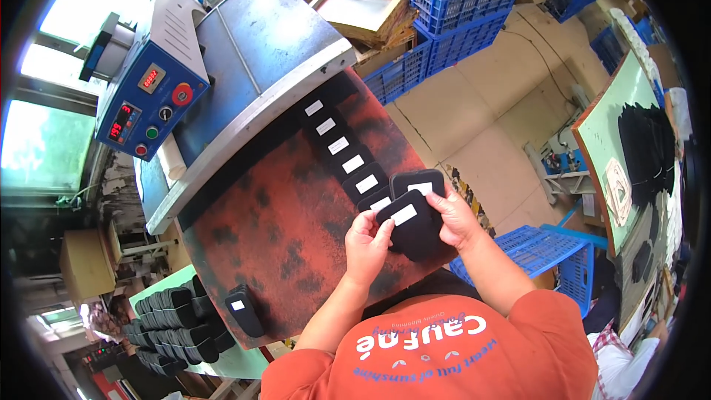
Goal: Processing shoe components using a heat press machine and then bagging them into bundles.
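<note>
In front of me my right hand (pixel 455 216) is closed on a stack of black rounded fabric pads (pixel 419 181), its thumb by a white label. My left hand (pixel 369 241) pinches the edge of the front black pad (pixel 415 235) beside its white label, with finger and thumb together. The fingers under the pads are hidden. Just beyond my hands, a row of similar labelled pads (pixel 366 184) runs across the mottled red-and-black work surface (pixel 289 230) toward the machine. One label in the row is partly covered by my left hand and the held pads.
A metal-topped machine (pixel 274 30) with a blue control box (pixel 152 81) stands at the far left. A small labelled black stack (pixel 243 310) lies at the near left corner. Many black pads (pixel 178 318) sit on a side table. Blue crates (pixel 474 0) stand beyond; another blue crate (pixel 544 255) is at right.
</note>
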